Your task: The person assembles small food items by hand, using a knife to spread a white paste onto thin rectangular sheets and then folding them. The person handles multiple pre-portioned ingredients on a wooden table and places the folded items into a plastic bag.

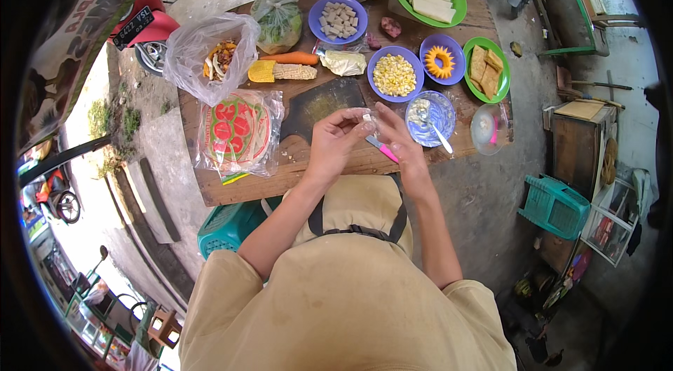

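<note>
— Hands first: where do we have them?

— Both are together over the near edge of the brown wooden worktop (231,189). Our left hand (335,136) and our right hand (394,134) meet at a small white piece (366,117), maybe a garlic clove, we cannot tell for sure. The fingers (354,119) of both hands are pinching it, tips close together, nothing spread.

— And the knife?

— A small knife with pink handle (384,152) seems to sit under our right hand; whether the hand grips it is hidden from us.

— How do we do this well?

— We think we are peeling or picking the white piece. We should keep it above the dark rectangular cutting board (324,103), so the bits fall there and not on our lap. We turn the piece slowly with the left fingers and pull with the right ones, with light pressure, because it is small and may slip.

— What stands near?

— The purple bowl with yellow corn kernels (395,74) is behind our hands, and the clear blue-patterned bowl with a spoon (432,117) is just beside the right hand. We keep elbows in, not to push them.
</note>
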The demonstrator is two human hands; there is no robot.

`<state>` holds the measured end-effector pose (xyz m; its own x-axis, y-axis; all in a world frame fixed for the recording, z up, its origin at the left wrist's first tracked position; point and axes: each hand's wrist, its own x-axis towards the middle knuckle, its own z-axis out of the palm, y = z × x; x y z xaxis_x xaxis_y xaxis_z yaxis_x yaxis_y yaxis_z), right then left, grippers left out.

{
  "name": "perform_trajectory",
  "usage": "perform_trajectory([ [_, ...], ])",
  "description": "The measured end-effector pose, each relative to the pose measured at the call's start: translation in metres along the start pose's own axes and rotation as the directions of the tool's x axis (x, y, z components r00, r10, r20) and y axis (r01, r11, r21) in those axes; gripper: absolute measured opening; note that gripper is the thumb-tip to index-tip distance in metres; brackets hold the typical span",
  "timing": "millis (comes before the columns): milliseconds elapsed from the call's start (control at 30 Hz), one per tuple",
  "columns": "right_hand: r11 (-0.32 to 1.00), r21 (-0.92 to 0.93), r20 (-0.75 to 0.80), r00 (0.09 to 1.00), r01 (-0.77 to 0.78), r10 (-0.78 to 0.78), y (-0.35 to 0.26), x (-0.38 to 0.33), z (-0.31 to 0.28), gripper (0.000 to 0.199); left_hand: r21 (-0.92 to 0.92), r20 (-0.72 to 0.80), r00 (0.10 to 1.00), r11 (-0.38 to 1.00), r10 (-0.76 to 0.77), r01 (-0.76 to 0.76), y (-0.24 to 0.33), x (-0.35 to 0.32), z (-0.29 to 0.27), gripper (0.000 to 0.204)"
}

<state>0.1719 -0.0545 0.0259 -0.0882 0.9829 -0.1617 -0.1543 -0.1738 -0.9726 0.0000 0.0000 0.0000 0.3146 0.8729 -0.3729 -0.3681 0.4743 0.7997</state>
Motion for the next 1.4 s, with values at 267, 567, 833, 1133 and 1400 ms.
perform_trajectory([
  [267,0.855,0.517,-0.196,0.979,0.052,0.059,0.008,0.002,-0.002,0.035,-0.213,0.033,0.998,0.976,-0.046,0.052,0.009,0.008,-0.005,0.026],
  [567,0.9,-0.42,-0.291,0.922,0.117,-0.255,-0.008,0.018,0.02,0.063,-0.157,0.088,0.977,0.965,-0.197,0.209,0.004,0.012,-0.011,0.02],
  [833,0.914,-0.397,-0.231,0.973,-0.087,-0.008,0.013,0.052,0.02,0.06,-0.137,-0.039,0.931,0.925,-0.363,0.355,0.003,0.017,-0.029,0.018],
  [1133,0.826,-0.55,-0.214,0.977,-0.125,0.005,0.074,0.167,-0.011,0.059,-0.145,-0.439,0.84,0.948,-0.319,0.285,-0.018,0.012,-0.128,0.018],
  [1400,0.932,-0.259,-0.216,0.956,-0.252,0.199,0.119,0.083,-0.027,0.032,0.692,-0.641,0.715,0.614,0.279,0.38,-0.073,0.001,-0.247,0.026],
])
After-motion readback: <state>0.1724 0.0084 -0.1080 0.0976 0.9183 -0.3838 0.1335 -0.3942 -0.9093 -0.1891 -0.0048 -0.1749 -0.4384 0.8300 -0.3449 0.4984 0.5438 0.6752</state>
